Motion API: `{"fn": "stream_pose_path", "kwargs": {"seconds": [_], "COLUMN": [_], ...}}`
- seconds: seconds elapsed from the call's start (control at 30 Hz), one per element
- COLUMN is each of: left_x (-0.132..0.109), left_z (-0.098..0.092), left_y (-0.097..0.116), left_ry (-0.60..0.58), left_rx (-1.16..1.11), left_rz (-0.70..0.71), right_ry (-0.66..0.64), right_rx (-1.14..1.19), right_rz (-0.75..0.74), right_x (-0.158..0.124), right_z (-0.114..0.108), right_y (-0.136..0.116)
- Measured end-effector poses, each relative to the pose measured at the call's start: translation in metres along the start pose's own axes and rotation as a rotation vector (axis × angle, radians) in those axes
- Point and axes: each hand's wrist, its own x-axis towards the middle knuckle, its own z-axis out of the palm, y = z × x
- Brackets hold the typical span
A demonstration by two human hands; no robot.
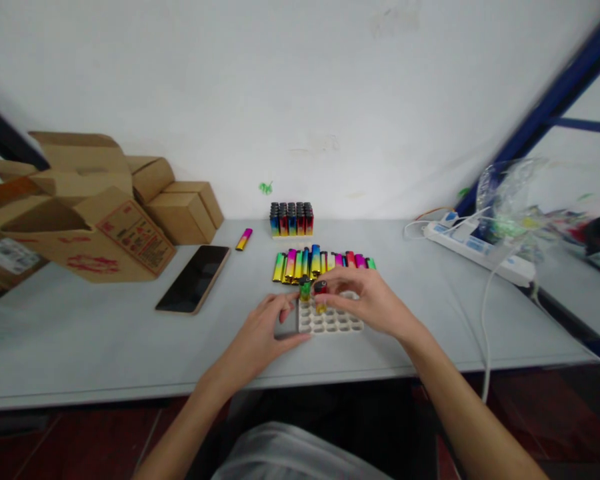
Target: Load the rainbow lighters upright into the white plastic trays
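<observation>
A white tray [337, 327] with rows of slots lies on the table before me. Between the thumb and fingers of my right hand [363, 297] is a red and yellow lighter [321, 300], held upright over the tray's back left part. Just left of it a green lighter [305, 289] stands upright at the tray's back left corner. My left hand [270, 327] is at the tray's left side, thumb and fingers apart, with fingertips close to the green lighter. Behind the tray lies a row of several multicoloured lighters [300, 265], partly hidden by my right hand.
A filled block of upright lighters [292, 220] stands by the wall. One pink and gold lighter [244, 239] lies left of it. A phone [193, 279] and cardboard boxes [130, 233] are on the left. On the right are a power strip [480, 252], white cable and clear plastic bag [505, 190].
</observation>
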Motion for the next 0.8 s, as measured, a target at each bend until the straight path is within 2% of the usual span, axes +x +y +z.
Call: {"fn": "stream_pose_path", "kwargs": {"seconds": [0.17, 0.5, 0.67, 0.8], "left_x": [0.000, 0.000, 0.000, 0.000], "left_z": [0.000, 0.001, 0.000, 0.000], "left_y": [0.000, -0.001, -0.001, -0.001], "left_ry": [0.000, 0.008, 0.013, 0.008], "left_rx": [-0.006, 0.005, 0.005, 0.000], "left_rz": [-0.002, 0.005, 0.013, 0.002], "right_ry": [0.033, 0.077, 0.087, 0.052], "right_rx": [-0.151, -0.272, -0.231, -0.269], "right_rz": [-0.075, -0.156, -0.097, -0.088], "right_x": [0.003, 0.005, 0.006, 0.005], "right_z": [0.010, 0.019, 0.020, 0.013], "right_y": [0.004, 0.009, 0.013, 0.005]}}
